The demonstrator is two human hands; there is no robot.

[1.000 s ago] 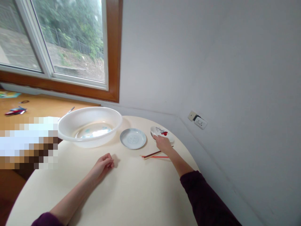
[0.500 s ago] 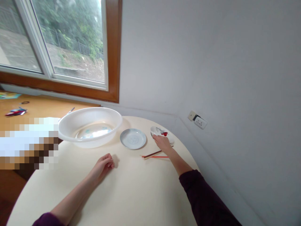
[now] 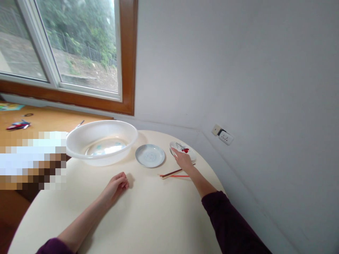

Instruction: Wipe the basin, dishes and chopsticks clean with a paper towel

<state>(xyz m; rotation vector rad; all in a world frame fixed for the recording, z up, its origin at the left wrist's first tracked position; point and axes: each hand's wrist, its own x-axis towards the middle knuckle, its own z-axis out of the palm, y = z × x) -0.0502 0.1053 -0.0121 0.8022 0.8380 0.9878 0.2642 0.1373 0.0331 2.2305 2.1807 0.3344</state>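
Note:
On the table, my left hand [image 3: 118, 183] rests loosely curled, fingers closed with nothing visible in them. My right hand [image 3: 183, 160] reaches to a white plate with a red flower design [image 3: 182, 146] near the table's far right edge. Its thumb side lies over the plate's near left rim, and the other fingers are mostly hidden; it appears to pinch that rim. Left of it sits a pale blue-grey round plate [image 3: 149, 155]. Below my right wrist lie dark brown chopsticks [image 3: 171, 173] and red-orange ones [image 3: 180, 176], partly covered by the arm.
A large translucent white basin [image 3: 102, 158] stands at the back left of the round cream table [image 3: 148, 218]. Beyond it, a wooden desk [image 3: 53, 118] holds a small pile of pens [image 3: 18, 125]. The wall with a power socket [image 3: 226, 137] borders the right side, below a window.
My right hand has shifted very slightly, and a fingertip now shows more plainly over the flowered plate's rim. My left hand, the basin and the other plate look the same.

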